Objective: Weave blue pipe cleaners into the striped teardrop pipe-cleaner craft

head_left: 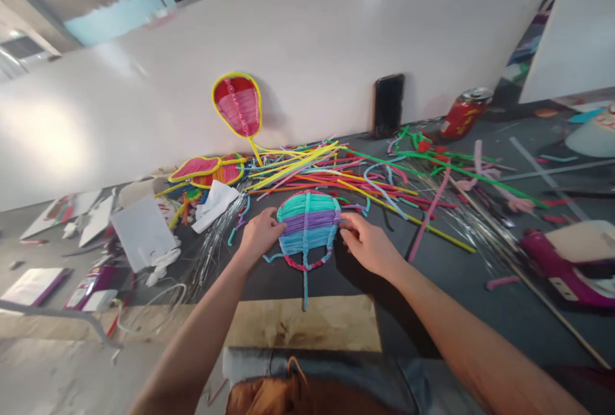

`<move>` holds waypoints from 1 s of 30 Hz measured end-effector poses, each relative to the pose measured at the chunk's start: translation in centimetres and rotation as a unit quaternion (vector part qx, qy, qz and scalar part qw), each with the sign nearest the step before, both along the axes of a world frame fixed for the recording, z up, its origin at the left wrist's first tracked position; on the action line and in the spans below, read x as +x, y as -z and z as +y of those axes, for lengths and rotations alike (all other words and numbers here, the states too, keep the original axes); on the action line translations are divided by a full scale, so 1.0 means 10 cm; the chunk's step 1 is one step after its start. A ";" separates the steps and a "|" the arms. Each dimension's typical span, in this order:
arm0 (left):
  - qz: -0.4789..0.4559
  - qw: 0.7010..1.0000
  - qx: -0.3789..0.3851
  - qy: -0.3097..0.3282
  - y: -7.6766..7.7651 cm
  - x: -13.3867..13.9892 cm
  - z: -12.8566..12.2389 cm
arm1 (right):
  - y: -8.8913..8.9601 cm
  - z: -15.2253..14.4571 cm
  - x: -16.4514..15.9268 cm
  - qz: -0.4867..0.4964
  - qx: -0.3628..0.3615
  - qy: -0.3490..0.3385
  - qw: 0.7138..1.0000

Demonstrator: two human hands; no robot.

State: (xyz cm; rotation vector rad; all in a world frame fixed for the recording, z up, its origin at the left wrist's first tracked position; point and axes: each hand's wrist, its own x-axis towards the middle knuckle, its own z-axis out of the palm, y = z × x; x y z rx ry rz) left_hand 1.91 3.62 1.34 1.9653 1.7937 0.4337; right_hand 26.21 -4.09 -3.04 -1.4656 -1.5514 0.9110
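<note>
A rounded pipe-cleaner fan (294, 223) lies in front of me, banded in teal, purple and blue inside a partly pink rim. A light blue spine crosses its middle and ends in a short stem pointing toward me. Its lowest part is open frame with no fill. My left hand (262, 234) is closed at its left edge, thumb and fingers pinching the rim. On the opposite edge, my right hand (368, 242) pinches the side, where a bit of blue pipe cleaner shows by the fingertips. A loose blue strand (273, 257) curls out below my left fingers.
Behind the fan lies a heap of coloured pipe cleaners (307, 168). A yellow-rimmed pink fan (237, 104) leans on the white partition (312, 50), near a phone (388, 105) and a red can (466, 114). A purple glue gun (552, 268) lies right; a wooden board (302, 325) is nearest me.
</note>
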 end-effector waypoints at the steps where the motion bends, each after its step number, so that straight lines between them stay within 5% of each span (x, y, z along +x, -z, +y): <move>1: -0.023 1.000 -0.001 -0.007 0.00 0.02 0.00 | 0.01 0.01 0.00 0.023 -0.014 -0.003 1.000; 7: -0.219 0.976 0.001 -0.005 -0.16 0.12 -0.13 | 0.00 0.06 -0.02 0.287 -0.068 0.022 0.955; 9: -0.390 0.920 -0.020 0.010 -0.26 0.19 -0.20 | -0.05 0.06 -0.02 0.369 -0.075 0.012 0.926; 12: -0.486 0.871 -0.054 0.046 -0.40 0.28 -0.31 | -0.13 0.04 -0.03 0.454 -0.102 -0.053 0.884; 16: -0.467 0.879 -0.065 0.075 -0.54 0.32 -0.38 | -0.18 0.00 -0.04 0.527 -0.125 -0.072 0.838; 20: -0.433 0.882 -0.127 0.132 -0.58 0.28 -0.38 | -0.20 -0.01 -0.04 0.535 -0.129 -0.064 0.833; 24: -0.372 0.890 -0.219 0.142 -0.47 0.23 -0.39 | -0.19 0.00 -0.05 0.545 -0.142 -0.066 0.824; 30: -0.384 0.884 -0.251 0.091 -0.29 0.25 -0.41 | -0.21 -0.02 -0.07 0.551 -0.172 -0.078 0.813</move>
